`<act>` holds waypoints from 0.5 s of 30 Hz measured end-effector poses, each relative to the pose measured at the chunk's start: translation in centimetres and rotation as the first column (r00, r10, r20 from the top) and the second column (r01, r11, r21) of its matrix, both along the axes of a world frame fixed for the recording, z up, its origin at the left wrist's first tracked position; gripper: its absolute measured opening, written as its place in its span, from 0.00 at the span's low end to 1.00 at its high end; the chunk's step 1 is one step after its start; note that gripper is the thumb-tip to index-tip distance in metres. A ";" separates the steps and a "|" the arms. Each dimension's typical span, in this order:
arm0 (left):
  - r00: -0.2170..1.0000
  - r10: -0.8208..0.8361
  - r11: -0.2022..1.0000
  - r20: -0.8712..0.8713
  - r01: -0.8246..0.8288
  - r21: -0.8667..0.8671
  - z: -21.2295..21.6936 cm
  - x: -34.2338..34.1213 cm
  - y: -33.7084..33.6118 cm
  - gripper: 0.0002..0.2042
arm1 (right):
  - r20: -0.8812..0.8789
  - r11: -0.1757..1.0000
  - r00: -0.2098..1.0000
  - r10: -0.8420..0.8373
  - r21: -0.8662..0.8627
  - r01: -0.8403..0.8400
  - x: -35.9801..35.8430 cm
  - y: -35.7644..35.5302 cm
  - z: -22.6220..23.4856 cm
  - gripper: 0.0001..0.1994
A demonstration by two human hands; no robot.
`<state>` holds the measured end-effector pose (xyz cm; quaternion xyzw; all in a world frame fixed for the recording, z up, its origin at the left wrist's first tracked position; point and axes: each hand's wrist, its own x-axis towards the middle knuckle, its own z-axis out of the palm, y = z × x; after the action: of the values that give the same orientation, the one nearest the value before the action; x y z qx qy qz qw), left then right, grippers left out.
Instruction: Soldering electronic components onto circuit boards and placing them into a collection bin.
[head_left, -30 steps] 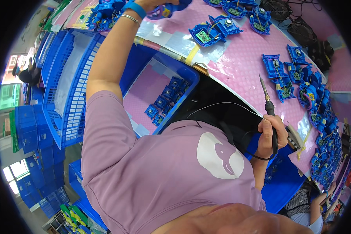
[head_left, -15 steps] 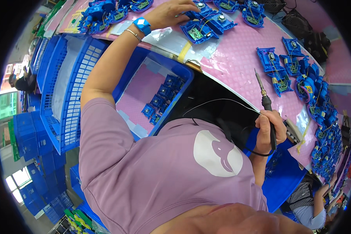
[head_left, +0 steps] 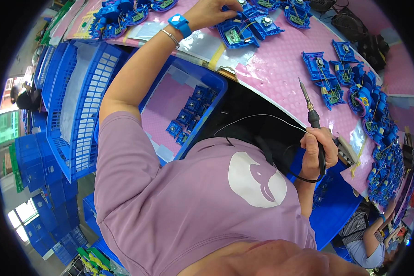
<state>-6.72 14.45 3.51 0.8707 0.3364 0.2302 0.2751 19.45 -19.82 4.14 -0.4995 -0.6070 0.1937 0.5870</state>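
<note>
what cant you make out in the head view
Head view:
Left hand: the top edge crops it, so what it holds, if anything, is unclear.
Soldering iron: the right hand hides part of its handle.
Heaped blue housings at right: too small and crowded to count.
Co-worker: cut off by the dark rim.

L hand (head_left: 211, 14) off purple-rimmed blue case (head_left: 164, 4) it was on 1 s ago, twd table's (head_left: 280, 60) L end. Shifted R, approx parallel to near edge; fingers now bent at another blue case (head_left: 246, 10). Co-worker's forearm (head_left: 371, 237), nr table's R end, moved slightly; blue wristband (head_left: 382, 217) now showing.
</note>
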 end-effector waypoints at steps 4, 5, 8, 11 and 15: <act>0.995 -0.052 0.934 -0.089 0.080 0.348 1.3 0.0 -1.3 0.13 | -0.039 1.000 0.999 -0.009 -0.024 0.008 0.1 -0.1 -0.2 0.07; 0.986 -0.116 0.907 -0.122 0.155 0.393 1.3 0.1 -1.0 0.14 | -0.032 1.000 0.999 -0.009 -0.020 0.009 0.0 -0.1 -0.2 0.07; 0.976 -0.119 0.946 -0.182 0.167 0.276 3.6 0.6 -3.0 0.15 | -0.015 1.000 1.000 0.008 -0.012 -0.008 -0.3 -0.1 0.0 0.07; 0.945 -0.165 0.906 -0.282 0.258 0.336 1.5 0.5 -0.8 0.13 | 0.002 1.000 1.000 0.018 0.000 -0.018 -0.1 -0.3 0.0 0.07; 0.924 -0.163 0.877 -0.346 0.297 0.379 1.6 0.8 -1.3 0.13 | -0.048 0.999 0.998 -0.032 0.001 0.032 0.3 -0.8 -0.7 0.07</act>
<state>-5.87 13.19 5.08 0.9683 0.2093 0.1267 0.0499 19.75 -20.59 3.44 -0.5039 -0.5848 0.1959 0.6048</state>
